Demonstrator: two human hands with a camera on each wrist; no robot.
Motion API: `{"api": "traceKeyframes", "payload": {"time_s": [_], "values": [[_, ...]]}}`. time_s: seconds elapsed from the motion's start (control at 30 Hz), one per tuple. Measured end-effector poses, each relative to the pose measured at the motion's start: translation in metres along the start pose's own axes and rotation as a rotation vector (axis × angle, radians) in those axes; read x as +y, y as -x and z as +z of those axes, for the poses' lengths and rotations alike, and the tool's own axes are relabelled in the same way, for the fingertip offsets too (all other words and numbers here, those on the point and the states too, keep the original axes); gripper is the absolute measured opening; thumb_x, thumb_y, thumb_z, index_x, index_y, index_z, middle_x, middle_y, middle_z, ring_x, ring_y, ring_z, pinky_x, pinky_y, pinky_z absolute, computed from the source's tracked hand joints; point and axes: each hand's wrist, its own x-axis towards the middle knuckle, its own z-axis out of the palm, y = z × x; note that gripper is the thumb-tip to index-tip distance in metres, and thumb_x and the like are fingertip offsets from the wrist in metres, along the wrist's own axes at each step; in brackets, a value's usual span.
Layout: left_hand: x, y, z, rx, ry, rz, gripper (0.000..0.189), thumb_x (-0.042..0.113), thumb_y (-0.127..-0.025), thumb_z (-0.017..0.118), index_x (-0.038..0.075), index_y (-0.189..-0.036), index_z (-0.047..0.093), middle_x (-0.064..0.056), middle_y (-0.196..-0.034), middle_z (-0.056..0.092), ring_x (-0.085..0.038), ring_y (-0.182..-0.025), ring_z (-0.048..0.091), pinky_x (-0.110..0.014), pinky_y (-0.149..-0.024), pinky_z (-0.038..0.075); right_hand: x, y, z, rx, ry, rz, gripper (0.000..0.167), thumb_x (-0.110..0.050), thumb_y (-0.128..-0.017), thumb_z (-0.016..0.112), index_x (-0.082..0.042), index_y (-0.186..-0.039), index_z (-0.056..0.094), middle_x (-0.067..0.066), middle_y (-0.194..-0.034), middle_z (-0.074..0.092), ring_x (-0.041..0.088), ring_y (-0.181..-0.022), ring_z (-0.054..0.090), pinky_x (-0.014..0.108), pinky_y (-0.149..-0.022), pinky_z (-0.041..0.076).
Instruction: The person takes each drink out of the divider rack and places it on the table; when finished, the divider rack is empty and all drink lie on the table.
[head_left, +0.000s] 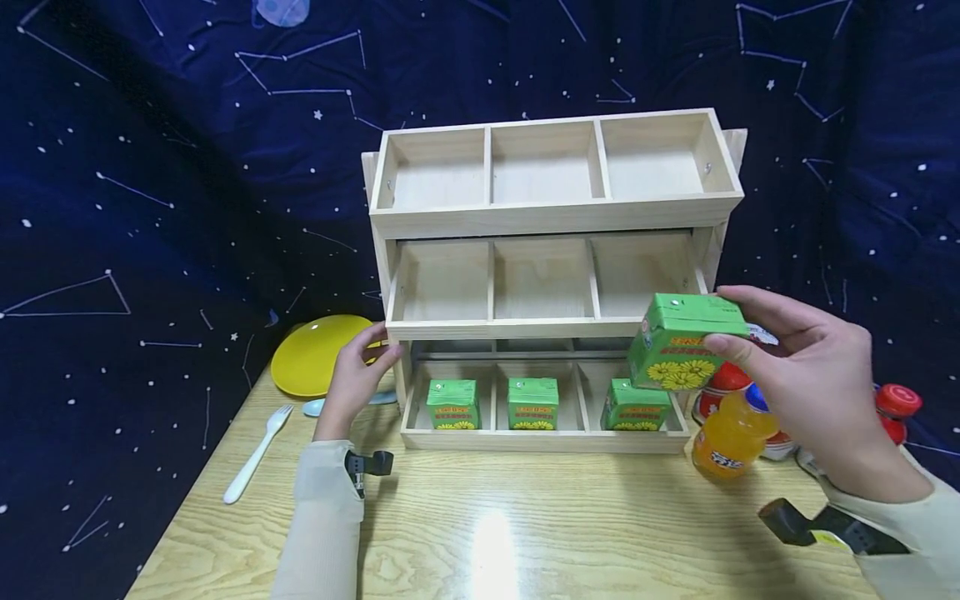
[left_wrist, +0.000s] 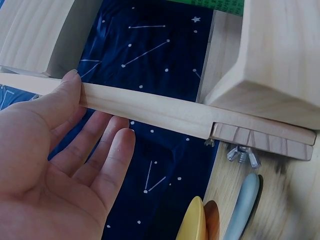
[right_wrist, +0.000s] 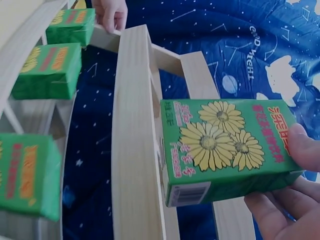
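Observation:
A three-tier wooden rack (head_left: 555,218) with three compartments per tier stands in the middle of the table. My right hand (head_left: 813,379) grips a green drink carton (head_left: 678,343) between thumb and fingers, in front of the middle tier's right end. Yellow flowers and a barcode show on this carton in the right wrist view. Three similar cartons sit in the bottom tier, one per compartment: left carton (head_left: 453,405), middle carton (head_left: 532,404), right carton (head_left: 636,407). At the rack's left side, my left hand (left_wrist: 65,150) holds the wooden side post (left_wrist: 145,107), thumb over its edge and index fingertip hidden behind it.
A yellow plate (head_left: 315,358), a light fork (head_left: 257,458) and a blue-handled utensil (head_left: 313,407) are left of the rack. An orange drink bottle (head_left: 726,437) and red-capped bottles (head_left: 898,402) stand to the right, partly behind my right hand. A dark starry cloth (head_left: 187,250) hangs behind.

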Motion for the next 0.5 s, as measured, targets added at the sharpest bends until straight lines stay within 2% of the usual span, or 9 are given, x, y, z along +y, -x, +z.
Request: {"api": "traceKeyframes", "payload": {"time_s": [0.17,0.23,0.33,0.5], "values": [[-0.001,0.000,0.001,-0.004,0.011,0.015,0.052,0.027,-0.094,0.069,0.014,-0.143,0.053,-0.012,-0.134,0.057,-0.033,-0.119,0.058,-0.047,-0.098,0.050,0.018,0.027,-0.021,0.030,0.124,0.095,0.049,-0.001,-0.087,0.073,-0.011,-0.134,0.062,-0.018,-0.119,0.065,-0.007,-0.085,0.065,0.007,-0.071,0.051],[-0.001,-0.001,0.001,-0.005,0.019,0.022,0.053,0.027,-0.094,0.069,0.013,-0.142,0.053,-0.014,-0.133,0.058,-0.034,-0.118,0.058,-0.048,-0.098,0.050,0.026,0.037,-0.029,0.041,0.144,0.139,0.050,-0.002,-0.086,0.075,-0.011,-0.134,0.063,-0.021,-0.114,0.065,-0.006,-0.076,0.063,0.005,-0.060,0.048],[-0.001,0.000,0.001,-0.007,0.021,0.021,0.054,0.028,-0.094,0.069,0.012,-0.143,0.052,-0.014,-0.133,0.058,-0.034,-0.118,0.058,-0.048,-0.098,0.050,0.036,0.052,-0.040,0.053,0.134,0.182,0.052,0.002,-0.083,0.078,-0.009,-0.132,0.063,-0.025,-0.109,0.063,-0.008,-0.075,0.063,0.007,-0.054,0.047],[0.000,0.000,0.001,-0.001,0.011,0.004,0.054,0.029,-0.094,0.069,0.015,-0.143,0.052,-0.010,-0.135,0.057,-0.031,-0.118,0.058,-0.046,-0.097,0.051,0.055,0.073,-0.053,0.072,0.062,0.141,0.055,0.017,-0.078,0.074,0.000,-0.129,0.063,-0.022,-0.111,0.066,-0.007,-0.081,0.065,0.009,-0.058,0.051]]}}
